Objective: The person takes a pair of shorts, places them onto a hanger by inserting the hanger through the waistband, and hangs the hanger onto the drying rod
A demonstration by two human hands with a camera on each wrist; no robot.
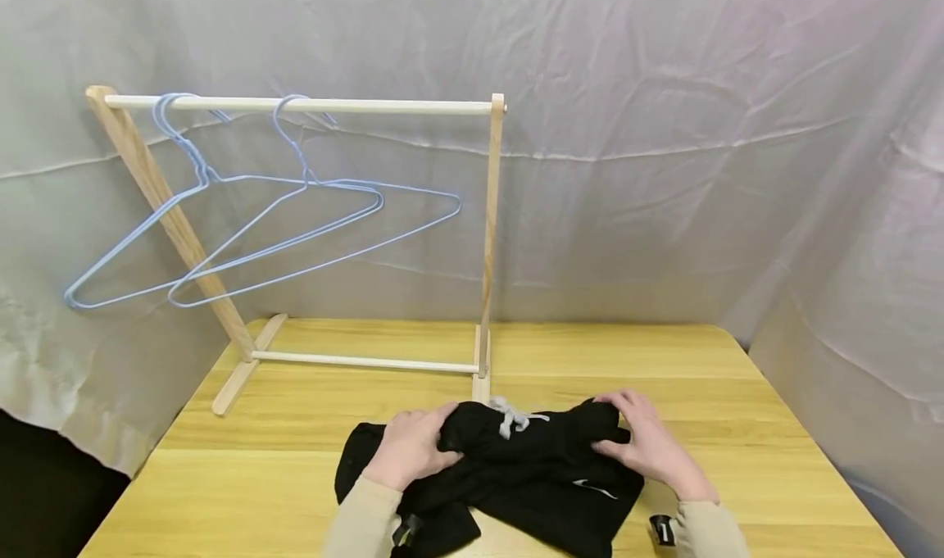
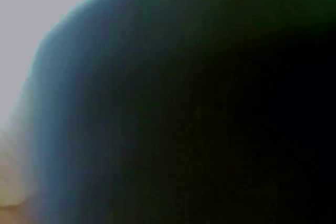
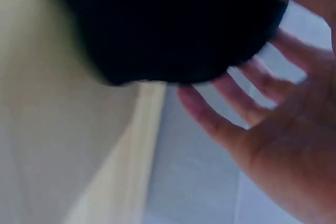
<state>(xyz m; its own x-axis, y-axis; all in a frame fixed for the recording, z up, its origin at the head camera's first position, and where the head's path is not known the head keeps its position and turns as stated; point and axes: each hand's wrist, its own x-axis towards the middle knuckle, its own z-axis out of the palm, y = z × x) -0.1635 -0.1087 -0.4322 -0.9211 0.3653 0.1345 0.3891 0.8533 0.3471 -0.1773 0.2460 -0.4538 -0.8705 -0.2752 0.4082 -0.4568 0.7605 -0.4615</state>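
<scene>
Bunched black drawstring pants lie on the table's near part, a white tied cord at the top edge and a white swoosh low on the right. My left hand grips the upper left edge between thumb and fingers. On the opposite side, my right hand holds the upper right edge, thumb in front and fingers behind. Dark cloth fills most of the left wrist view, blurred. In the right wrist view, spread, bent fingers reach behind the black fabric.
Behind stands a wooden rack on the wooden table, towards the left. Several blue wire hangers hang from its top rod. Grey cloth encloses the back and sides.
</scene>
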